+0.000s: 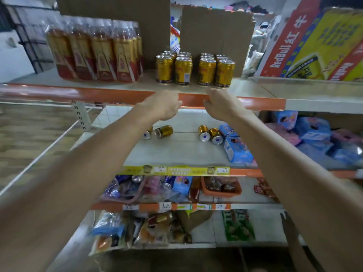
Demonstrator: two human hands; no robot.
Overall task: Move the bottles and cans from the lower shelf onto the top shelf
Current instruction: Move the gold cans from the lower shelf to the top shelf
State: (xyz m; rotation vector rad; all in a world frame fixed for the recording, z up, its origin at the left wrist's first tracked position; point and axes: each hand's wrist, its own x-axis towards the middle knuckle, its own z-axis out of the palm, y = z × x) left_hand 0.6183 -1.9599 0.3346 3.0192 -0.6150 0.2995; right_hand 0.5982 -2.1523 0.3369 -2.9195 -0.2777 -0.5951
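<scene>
Empty hands at the top shelf's edge, cans lying below.

The top shelf (121, 86) carries a shrink-wrapped pack of bottles (94, 55) at left and, beside it, two clusters of upright cans (173, 68). The left hand (165, 105) and right hand (220, 107) hover side by side at its orange front lip, fingers loosely bent, holding nothing. On the lower shelf (176, 152) four toppled cans (204, 132) lie in two pairs.

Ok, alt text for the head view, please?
The left hand and right hand, both empty, reach toward the orange edge of the top shelf, below upright gold cans. Four more cans lie on their sides on the lower shelf.
</scene>
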